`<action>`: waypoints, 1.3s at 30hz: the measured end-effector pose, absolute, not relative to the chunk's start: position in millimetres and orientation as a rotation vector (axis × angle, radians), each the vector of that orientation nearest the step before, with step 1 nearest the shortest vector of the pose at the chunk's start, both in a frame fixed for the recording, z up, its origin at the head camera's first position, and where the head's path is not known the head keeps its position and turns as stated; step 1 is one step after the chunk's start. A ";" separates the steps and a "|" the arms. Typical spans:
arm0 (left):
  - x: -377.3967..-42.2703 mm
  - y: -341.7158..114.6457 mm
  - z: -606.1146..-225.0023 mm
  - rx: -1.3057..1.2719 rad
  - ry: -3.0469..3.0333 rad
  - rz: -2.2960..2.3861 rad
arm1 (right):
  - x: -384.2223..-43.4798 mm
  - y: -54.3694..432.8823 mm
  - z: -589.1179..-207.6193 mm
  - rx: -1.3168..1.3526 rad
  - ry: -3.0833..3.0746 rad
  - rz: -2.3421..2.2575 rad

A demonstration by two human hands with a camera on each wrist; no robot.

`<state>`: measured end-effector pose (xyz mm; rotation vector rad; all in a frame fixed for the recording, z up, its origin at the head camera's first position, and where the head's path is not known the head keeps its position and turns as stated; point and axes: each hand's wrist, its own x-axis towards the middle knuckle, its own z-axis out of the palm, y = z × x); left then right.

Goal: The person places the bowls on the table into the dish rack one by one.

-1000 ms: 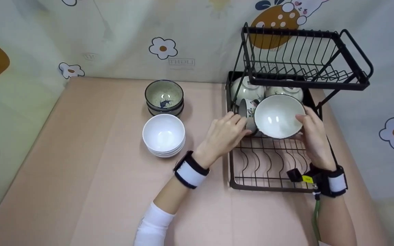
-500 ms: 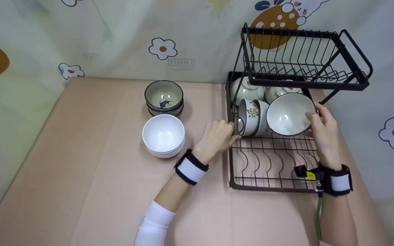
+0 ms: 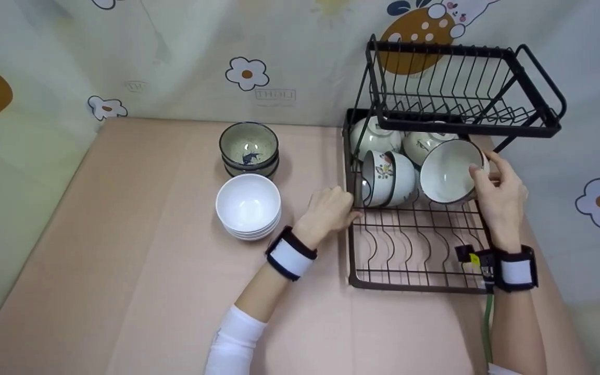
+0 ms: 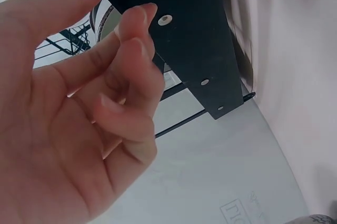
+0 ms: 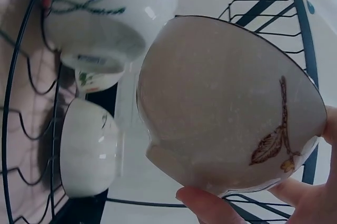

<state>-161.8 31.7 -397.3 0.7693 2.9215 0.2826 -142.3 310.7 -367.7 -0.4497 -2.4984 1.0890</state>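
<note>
My right hand (image 3: pixel 503 200) grips a white floral-patterned bowl (image 3: pixel 448 172) by its right side, thumb at the rim, its mouth tilted toward the head camera. In the right wrist view a brown leaf motif shows on the outside of this bowl (image 5: pixel 226 103). Left of it, two similar bowls (image 3: pixel 401 179) stand on their sides in the lower tier of the black dish rack (image 3: pixel 414 287). My left hand (image 3: pixel 328 211) holds the rack's left side; in the left wrist view its curled fingers (image 4: pixel 139 71) lie against the dark side panel (image 4: pixel 184 40), the thumb tip hidden behind it.
Two bowls (image 3: pixel 375 138) lie upside down at the back of the lower tier. The rack's upper tier (image 3: pixel 466 125) overhangs them. On the table left of the rack stand a stack of white bowls (image 3: pixel 249 203) and a stack of dark-rimmed bowls (image 3: pixel 249 146).
My right hand has moved the bowl rightward, away from the two bowls standing on their sides. My left hand has shifted left from those bowls to the rack's side.
</note>
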 end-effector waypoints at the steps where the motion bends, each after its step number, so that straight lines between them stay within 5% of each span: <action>1: -161.9 31.7 -397.2 0.770 2.913 0.294 | -143.8 310.2 -367.9 -0.443 -2.492 1.059; 18: -162.2 31.9 -397.2 0.769 2.887 0.319 | -175.4 287.2 -376.2 -0.272 -2.733 0.492; 39: -162.4 31.3 -396.3 0.769 2.881 0.293 | -189.4 266.3 -415.0 -0.112 -2.717 0.534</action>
